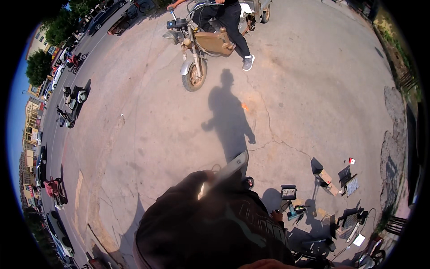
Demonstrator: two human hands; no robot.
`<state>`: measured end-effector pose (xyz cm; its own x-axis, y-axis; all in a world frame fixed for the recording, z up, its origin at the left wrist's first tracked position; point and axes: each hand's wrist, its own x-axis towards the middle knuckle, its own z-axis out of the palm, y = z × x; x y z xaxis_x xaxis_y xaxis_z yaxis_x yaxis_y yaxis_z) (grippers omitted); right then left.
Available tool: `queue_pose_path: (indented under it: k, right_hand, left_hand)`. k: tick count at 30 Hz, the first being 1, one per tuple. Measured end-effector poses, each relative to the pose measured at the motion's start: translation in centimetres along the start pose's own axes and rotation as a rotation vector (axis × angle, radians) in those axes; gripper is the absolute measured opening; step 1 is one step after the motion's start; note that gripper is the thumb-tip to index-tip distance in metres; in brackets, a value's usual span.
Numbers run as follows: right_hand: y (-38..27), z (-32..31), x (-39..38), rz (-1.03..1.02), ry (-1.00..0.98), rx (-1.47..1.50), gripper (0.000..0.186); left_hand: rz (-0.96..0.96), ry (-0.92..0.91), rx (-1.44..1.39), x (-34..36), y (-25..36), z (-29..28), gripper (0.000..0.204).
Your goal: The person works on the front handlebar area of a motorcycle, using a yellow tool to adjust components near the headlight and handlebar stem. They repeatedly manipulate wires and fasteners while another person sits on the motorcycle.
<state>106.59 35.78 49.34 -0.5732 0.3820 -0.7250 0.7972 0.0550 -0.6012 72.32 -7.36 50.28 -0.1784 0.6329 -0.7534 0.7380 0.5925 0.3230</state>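
My left hand (208, 175), in front of my dark shirt, is closed around a long, flat, pale grey piece (230, 167) with a rounded far end. It slants up and to the right, and its lower end is lost in glare beside my sleeve. My right hand (277, 216) shows only in part at my right side; its fingers are too small and dark to read. Nearest to it on the ground lies a teal power drill (294, 210). A dark-rimmed tray (289, 192) with small things in it sits just beyond the drill.
A person sits on a motor tricycle (215, 42) ahead. Open boxes (327, 179) and a welter of tools and machine parts (349, 224) cover the ground at right. Parked scooters (74, 98) and cars (58, 233) line the road at left. Cracks run through the concrete (286, 112).
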Motion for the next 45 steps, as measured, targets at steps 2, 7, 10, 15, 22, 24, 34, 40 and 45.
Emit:
queue_pose_path:
  k: [2,7,10,15,22,24,34,40,45]
  right_hand:
    - [0.7,-0.1,-0.1,0.196,-0.002,0.165,0.022]
    - [1.8,-0.3,0.5,0.051,-0.088,0.049,0.02]
    - [0.7,0.0,0.3,0.259,-0.031,0.289,0.019]
    - [2.0,0.5,-0.1,0.193,-0.005,0.215,0.017]
    - [4.9,-1.1,0.5,0.285,-0.109,0.331,0.016]
    - [1.7,1.1,-1.2,0.287,-0.031,0.322,0.019]
    - [-3.1,0.2,-3.3,0.242,0.025,0.062,0.03]
    - [-2.6,0.2,-3.0,0.224,0.01,0.098,0.027]
    - [-0.5,0.9,-1.3,0.255,-0.023,0.149,0.021]
  left_hand:
    - [-0.031,-0.005,-0.037,-0.6,0.8,0.7,0.021]
    - [0.013,0.018,0.069,-1.0,0.0,3.2,0.022]
    - [-0.019,0.021,0.01,-0.9,0.5,0.7,0.023]
    - [-0.116,-0.012,-0.137,-1.9,1.7,-0.7,0.026]
    - [-0.146,-0.009,-0.27,-3.4,4.2,-0.6,0.027]
    - [-0.11,0.008,-0.195,-3.1,2.3,-3.0,0.026]
    - [-0.052,-0.033,-0.089,-2.8,2.3,-1.9,0.026]
    - [-0.068,-0.048,-0.149,-3.9,3.2,-3.3,0.029]
    - [-0.245,0.017,-0.403,-2.8,1.7,-1.2,0.03]
